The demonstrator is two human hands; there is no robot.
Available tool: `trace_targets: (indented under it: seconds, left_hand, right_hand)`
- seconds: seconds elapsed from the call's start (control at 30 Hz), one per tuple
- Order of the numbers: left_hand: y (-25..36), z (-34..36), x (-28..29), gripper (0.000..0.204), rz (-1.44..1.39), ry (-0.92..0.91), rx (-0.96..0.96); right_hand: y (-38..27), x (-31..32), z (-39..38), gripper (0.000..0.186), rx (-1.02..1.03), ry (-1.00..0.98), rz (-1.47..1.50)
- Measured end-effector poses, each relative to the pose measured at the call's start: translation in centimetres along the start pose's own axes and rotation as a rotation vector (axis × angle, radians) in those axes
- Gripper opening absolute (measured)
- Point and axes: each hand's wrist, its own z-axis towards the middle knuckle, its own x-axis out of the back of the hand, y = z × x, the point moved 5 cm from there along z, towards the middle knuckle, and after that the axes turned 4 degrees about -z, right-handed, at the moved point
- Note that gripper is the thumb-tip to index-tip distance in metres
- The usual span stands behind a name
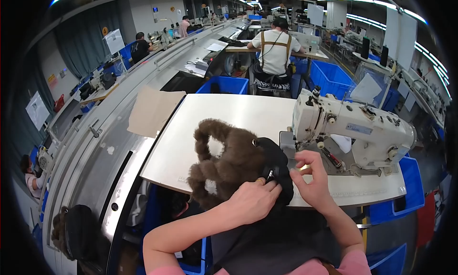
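While left hand [254, 201] grips black-cloth, brown-fur bag [259, 158], right hand [312, 177] curls beside it, can't tell if empty. Seems silver zip [271, 174] step; next needs steady hold.

Workpiece [241, 151] on table [257, 108], sewing machine [355, 125] right, sheet [155, 112] left

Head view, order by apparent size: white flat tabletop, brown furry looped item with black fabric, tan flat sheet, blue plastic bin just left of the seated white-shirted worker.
1. White tabletop
2. Brown furry looped item
3. Tan flat sheet
4. Blue plastic bin; farther off, so true size unsure.
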Motion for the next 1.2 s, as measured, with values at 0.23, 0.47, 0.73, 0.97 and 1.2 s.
trace_targets:
  seconds: [0.23,0.47,0.73,0.97,1.2]
  left_hand:
    - [0.7,0.3,0.3,0.049,0.03,-0.057,-0.074]
    - [-0.9,1.5,1.6,0.046,0.132,-0.067,-0.151]
    - [6.5,-0.4,13.7,0.028,-1.097,0.454,0.194]
    - [10.6,-1.0,12.9,0.041,-1.913,0.16,0.522]
    - [10.3,-1.8,14.2,0.043,-1.814,0.495,0.759]
  right_hand:
    - [2.2,-3.6,-0.6,0.026,-0.372,-0.292,0.287]
    - [0.3,-3.5,-0.4,0.013,-0.325,0.147,0.623]
    - [2.9,-4.6,-1.5,0.013,-0.528,-0.051,0.587]
    - [2.9,-5.0,-0.9,0.013,-0.481,0.048,0.585]
    - [3.1,-5.3,-1.0,0.018,-0.474,-0.023,0.59]
